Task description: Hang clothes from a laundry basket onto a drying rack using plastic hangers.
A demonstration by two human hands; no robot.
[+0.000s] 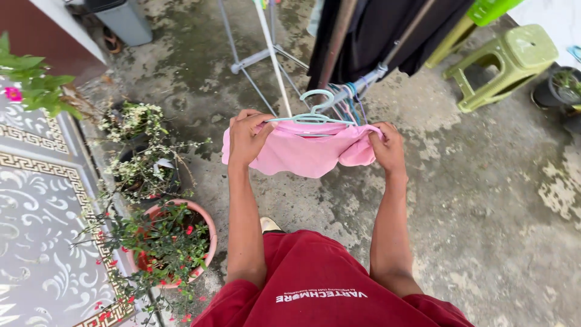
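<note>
A small pink garment point(305, 152) hangs on a pale teal plastic hanger point(315, 112) held out in front of me. My left hand point(247, 138) grips the garment's left shoulder at the hanger's end. My right hand point(387, 148) pinches the right shoulder and sleeve. The hanger's hook points up towards a bunch of other hangers point(350, 104) on a slanted pole. Dark clothes point(375, 30) hang on a rack behind.
Potted plants point(166, 242) stand at my left beside a patterned tiled step point(36, 212). A white drying rack's legs point(260, 57) stand ahead. Green plastic stools point(508, 60) sit at the upper right. The ground is stained concrete point(484, 200).
</note>
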